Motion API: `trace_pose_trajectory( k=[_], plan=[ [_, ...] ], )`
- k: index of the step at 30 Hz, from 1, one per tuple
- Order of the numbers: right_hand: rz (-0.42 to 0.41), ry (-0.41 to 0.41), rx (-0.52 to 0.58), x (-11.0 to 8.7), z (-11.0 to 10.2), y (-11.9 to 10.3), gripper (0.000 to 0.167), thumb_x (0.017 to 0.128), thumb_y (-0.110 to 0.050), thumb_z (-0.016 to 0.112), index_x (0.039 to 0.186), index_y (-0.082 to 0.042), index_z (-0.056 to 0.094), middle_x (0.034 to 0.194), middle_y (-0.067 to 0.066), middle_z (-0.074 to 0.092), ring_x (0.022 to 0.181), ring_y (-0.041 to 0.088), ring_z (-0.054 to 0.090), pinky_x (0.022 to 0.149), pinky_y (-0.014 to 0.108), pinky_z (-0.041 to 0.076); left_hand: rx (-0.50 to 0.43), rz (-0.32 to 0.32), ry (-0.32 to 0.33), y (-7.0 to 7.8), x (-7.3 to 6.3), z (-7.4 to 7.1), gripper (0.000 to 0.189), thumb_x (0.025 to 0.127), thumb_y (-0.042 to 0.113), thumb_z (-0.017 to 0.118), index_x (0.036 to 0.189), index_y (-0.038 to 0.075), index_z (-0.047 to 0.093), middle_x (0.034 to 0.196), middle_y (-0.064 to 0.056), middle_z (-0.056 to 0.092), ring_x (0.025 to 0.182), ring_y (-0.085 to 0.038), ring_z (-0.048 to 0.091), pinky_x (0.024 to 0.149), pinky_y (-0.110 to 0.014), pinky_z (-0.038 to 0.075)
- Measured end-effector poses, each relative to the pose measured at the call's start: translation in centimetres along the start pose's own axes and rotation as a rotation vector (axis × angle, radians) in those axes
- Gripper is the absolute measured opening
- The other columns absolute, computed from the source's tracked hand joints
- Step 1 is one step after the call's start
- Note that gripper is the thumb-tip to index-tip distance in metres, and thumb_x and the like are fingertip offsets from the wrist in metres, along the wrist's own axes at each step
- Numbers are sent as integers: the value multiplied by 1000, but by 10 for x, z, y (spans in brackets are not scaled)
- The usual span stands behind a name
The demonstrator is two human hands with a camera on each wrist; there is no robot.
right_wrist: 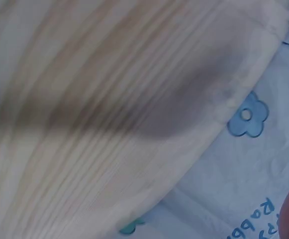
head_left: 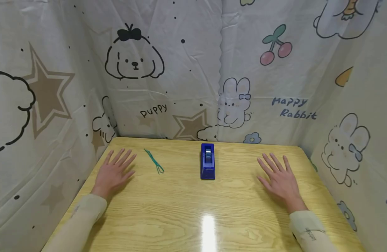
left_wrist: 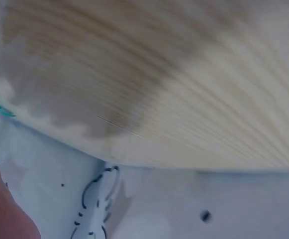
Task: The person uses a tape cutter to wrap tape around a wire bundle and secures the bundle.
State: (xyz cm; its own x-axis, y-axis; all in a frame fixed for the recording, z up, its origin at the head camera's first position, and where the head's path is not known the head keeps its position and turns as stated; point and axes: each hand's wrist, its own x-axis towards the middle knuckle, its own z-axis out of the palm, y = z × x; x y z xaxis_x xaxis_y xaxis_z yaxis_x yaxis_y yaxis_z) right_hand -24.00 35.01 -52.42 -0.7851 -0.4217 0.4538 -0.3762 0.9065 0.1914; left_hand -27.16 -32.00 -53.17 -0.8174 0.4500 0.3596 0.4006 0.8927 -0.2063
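Note:
My left hand is over the left part of the wooden table, palm down with fingers spread. Just to its right lies a thin green cord, folded into a small bundle with loops at its near end. A blue tape dispenser stands near the back middle of the table, a roll seated in its top. My right hand is at the right, also palm down with straight, spread fingers, and holds nothing. In each wrist view only an edge of the hand shows, beside the table's surface and a hand's shadow.
A printed cloth curtain with puppies, rabbits and stars hangs behind the table and along both sides. The table's back edge runs close behind the dispenser. Light glares off the near middle of the tabletop.

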Motion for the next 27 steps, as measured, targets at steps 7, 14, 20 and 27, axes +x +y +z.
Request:
trace_pose_trajectory(
  k=[7,14,20,27],
  plan=[
    [98,52,158,23,-9,-28,68,105,-61,40,159,-19,41,160,12,45,147,38,38,124,62,18,-183,-124,-34,34,36,2,68,104,49,54,163,21,35,169,-8,32,156,-35,28,125,-61,15],
    [288,36,461,50,-20,-66,64,105,-40,56,162,-20,36,148,17,52,135,43,49,111,66,34,-549,-231,-69,83,79,-1,68,108,46,50,166,21,23,168,-11,32,152,-40,32,117,-67,28],
    [407,11,778,70,-23,-91,56,109,-35,51,158,-11,40,138,19,59,128,39,54,104,63,42,-872,-261,-132,125,113,-4,66,109,44,49,166,24,22,168,-12,30,151,-45,31,114,-72,31],
    [513,-29,1036,87,-15,-119,48,108,-33,56,147,-5,55,132,18,60,121,35,59,100,49,47,-1129,-232,-176,165,143,3,64,110,34,51,166,19,22,162,-15,37,137,-40,48,106,-59,47]
  ],
)
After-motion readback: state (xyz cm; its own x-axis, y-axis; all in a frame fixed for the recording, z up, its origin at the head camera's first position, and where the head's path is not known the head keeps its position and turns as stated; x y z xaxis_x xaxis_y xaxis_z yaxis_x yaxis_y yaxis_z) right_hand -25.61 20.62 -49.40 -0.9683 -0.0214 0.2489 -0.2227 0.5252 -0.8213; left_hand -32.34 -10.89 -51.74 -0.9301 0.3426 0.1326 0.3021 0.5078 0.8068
